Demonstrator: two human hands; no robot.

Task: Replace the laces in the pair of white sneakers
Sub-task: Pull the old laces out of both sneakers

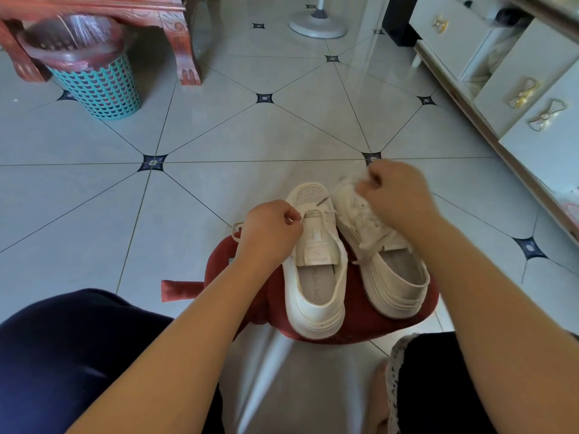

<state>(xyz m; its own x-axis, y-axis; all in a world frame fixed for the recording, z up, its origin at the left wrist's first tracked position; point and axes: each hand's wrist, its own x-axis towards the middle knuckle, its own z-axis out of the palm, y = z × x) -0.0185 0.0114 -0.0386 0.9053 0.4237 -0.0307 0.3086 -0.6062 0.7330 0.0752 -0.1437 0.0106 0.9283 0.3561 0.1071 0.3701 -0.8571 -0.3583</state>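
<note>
2 sneakers (313,296): left hand (271,233) pinches lace (237,227), right hand's (398,195) fingers (366,187) curled, grip unclear; tongue label (316,260) illegible.

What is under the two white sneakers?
A red cushion lies under both the left sneaker and the tilted right sneaker, showing around their heels. The cushion's middle and whatever supports it are covered.

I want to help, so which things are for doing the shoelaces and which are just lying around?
For the job: left sneaker, right sneaker, lace, left hand and right hand pinching lace, red cushion under the sneakers.
Just lying about: teal basket, fan base, white cabinet, wooden table leg.
</note>
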